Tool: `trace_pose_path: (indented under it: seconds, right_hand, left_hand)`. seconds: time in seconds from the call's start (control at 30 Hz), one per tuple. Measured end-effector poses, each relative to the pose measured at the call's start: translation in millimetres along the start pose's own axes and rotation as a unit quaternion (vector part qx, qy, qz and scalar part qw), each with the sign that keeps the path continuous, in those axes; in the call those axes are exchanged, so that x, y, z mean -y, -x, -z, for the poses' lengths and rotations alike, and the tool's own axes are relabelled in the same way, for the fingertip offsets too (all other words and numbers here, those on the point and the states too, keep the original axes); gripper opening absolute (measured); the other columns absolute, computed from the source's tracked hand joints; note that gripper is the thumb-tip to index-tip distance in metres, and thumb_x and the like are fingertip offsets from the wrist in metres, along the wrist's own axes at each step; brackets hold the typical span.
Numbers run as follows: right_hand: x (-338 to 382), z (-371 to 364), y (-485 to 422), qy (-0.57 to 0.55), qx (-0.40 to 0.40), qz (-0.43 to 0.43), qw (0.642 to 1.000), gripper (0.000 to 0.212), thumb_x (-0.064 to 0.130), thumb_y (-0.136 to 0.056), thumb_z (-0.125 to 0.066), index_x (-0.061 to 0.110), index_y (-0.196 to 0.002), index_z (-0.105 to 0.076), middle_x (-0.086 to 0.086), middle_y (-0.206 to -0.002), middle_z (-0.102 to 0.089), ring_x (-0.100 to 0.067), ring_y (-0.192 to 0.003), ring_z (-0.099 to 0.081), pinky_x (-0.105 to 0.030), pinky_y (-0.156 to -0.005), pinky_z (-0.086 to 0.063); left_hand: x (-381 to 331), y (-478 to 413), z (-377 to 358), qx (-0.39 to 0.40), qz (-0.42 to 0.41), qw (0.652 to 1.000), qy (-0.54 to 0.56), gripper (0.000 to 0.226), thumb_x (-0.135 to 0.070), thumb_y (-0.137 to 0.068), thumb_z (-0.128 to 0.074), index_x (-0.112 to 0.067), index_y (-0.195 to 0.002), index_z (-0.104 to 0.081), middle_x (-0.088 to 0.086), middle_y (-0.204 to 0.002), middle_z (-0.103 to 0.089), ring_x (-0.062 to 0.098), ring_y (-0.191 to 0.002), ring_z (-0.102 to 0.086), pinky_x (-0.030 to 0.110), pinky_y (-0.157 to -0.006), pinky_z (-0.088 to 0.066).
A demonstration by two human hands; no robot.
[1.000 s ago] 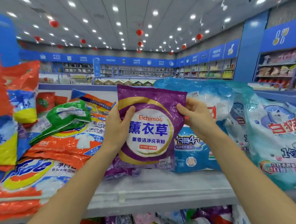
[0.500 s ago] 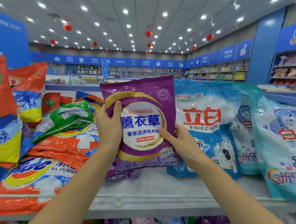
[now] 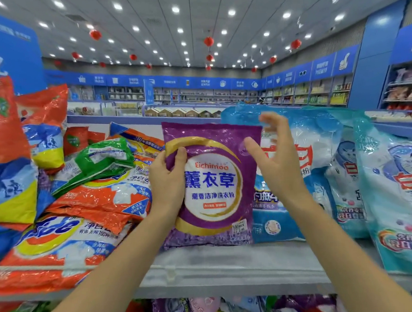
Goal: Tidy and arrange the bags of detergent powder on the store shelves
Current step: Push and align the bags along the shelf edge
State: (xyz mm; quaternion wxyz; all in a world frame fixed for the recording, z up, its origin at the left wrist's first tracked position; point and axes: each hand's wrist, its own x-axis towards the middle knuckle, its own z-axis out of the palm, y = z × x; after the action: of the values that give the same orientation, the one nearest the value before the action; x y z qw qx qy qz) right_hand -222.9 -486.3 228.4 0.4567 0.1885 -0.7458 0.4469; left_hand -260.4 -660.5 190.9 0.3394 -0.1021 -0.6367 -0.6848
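Observation:
A purple detergent bag point(image 3: 213, 186) stands upright on the grey top shelf point(image 3: 231, 267), leaning against the blue bags behind it. My left hand point(image 3: 169, 179) grips its left edge, thumb on the front. My right hand point(image 3: 272, 156) hovers at the bag's upper right corner with fingers spread, holding nothing. Blue detergent bags point(image 3: 319, 173) stand upright to the right. Orange detergent bags point(image 3: 72, 226) lie in a loose heap to the left, with a green bag point(image 3: 97, 162) on top.
Two orange-and-blue bags point(image 3: 12, 153) lean at the far left under a blue sign point(image 3: 5, 52). A lower shelf point(image 3: 209, 310) holds mixed bags. Light-blue bags point(image 3: 400, 192) fill the right end. More store shelving runs along the far walls.
The purple bag has come down to stand on the shelf. My right hand has let go of its lower right corner and risen to its upper right, fingers spread. My left hand keeps its grip.

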Motion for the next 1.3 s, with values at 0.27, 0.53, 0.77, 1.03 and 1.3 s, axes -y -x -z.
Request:
trace_pose_path:
  seconds: [0.27,0.53,0.77,1.03,1.3]
  right_hand:
    - [37,-53,-44,0.296,0.196,0.064,0.932,0.03,0.046,-0.088,-0.057,0.016,-0.088,-0.065,0.003,-0.08,-0.056,-0.023,-0.089,-0.059,-0.031,-0.068,-0.04]
    - [55,-40,-60,0.27,0.095,0.081,0.955,0.025,0.042,-0.089,-0.058,0.02,-0.089,-0.069,0.006,-0.08,-0.06,-0.013,-0.08,-0.052,-0.026,-0.064,-0.029]
    - [43,-33,-66,0.289,0.077,0.053,0.953,0.026,0.043,-0.088,-0.059,0.019,-0.091,-0.072,0.01,-0.077,-0.055,-0.009,-0.076,-0.049,-0.027,-0.066,-0.032]
    - [48,-9,-63,0.357,-0.013,0.242,0.902,0.036,0.044,-0.086,-0.057,0.014,-0.066,-0.065,0.002,-0.049,-0.056,-0.01,-0.045,-0.045,-0.016,-0.046,-0.018]
    - [28,76,-40,0.416,-0.019,0.301,0.858,0.038,0.04,-0.087,-0.055,0.011,-0.062,-0.061,0.0,-0.045,-0.053,-0.015,-0.036,-0.046,-0.02,-0.047,-0.03]
  left_hand:
    - [-2,14,6,0.092,-0.039,0.995,-0.007,0.024,-0.035,-0.086,-0.062,-0.012,-0.088,-0.064,0.012,-0.08,-0.069,0.025,-0.074,-0.067,0.041,-0.065,-0.056]
    - [11,16,46,0.373,0.118,0.92,0.026,0.034,-0.003,-0.075,-0.076,-0.025,-0.094,-0.057,-0.022,-0.069,-0.07,-0.006,-0.069,-0.067,0.008,-0.06,-0.048]
    - [14,27,48,0.386,0.132,0.911,0.069,0.032,-0.022,-0.07,-0.078,-0.018,-0.097,-0.062,-0.013,-0.08,-0.074,0.002,-0.078,-0.069,0.011,-0.068,-0.05]
    - [8,30,43,0.434,0.127,0.889,0.08,0.094,-0.039,-0.025,-0.085,-0.018,-0.112,-0.055,-0.005,-0.094,-0.074,0.001,-0.082,-0.068,0.014,-0.067,-0.05]
    - [-5,82,-9,0.508,0.153,0.84,0.117,0.082,-0.053,-0.013,-0.09,-0.023,-0.086,-0.066,-0.018,-0.073,-0.072,-0.004,-0.067,-0.067,0.009,-0.058,-0.049]
